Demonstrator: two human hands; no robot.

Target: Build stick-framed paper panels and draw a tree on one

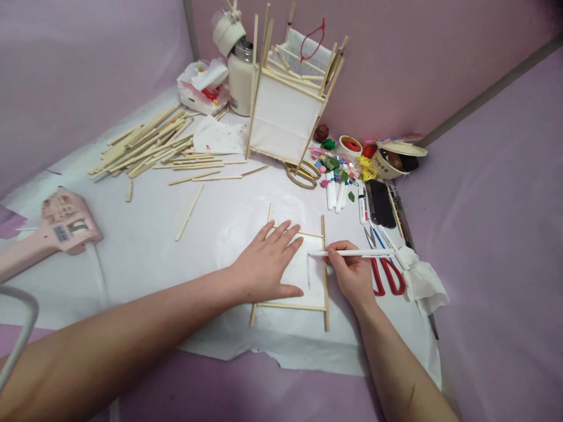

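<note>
A small wooden stick frame (326, 281) backed with white paper (288, 281) lies flat near the table's front edge. My left hand (270, 264) rests palm down on the paper's left part, fingers spread. Between the fingertips of my right hand (352, 272) is a slim white pen (363, 253), held nearly level, its tip at the paper. A thin dark vertical line of marks (308, 272) shows on the paper just below the pen tip. The frame's left side is partly hidden under my left hand.
A paper-sided stick lantern (285, 114) stands at the back, gold scissors (303, 174) at its foot. Loose sticks (145, 143) lie back left. A pink glue gun (65, 228) is at left. Red-handled scissors (389, 276), a phone (380, 203) and markers (336, 193) lie right.
</note>
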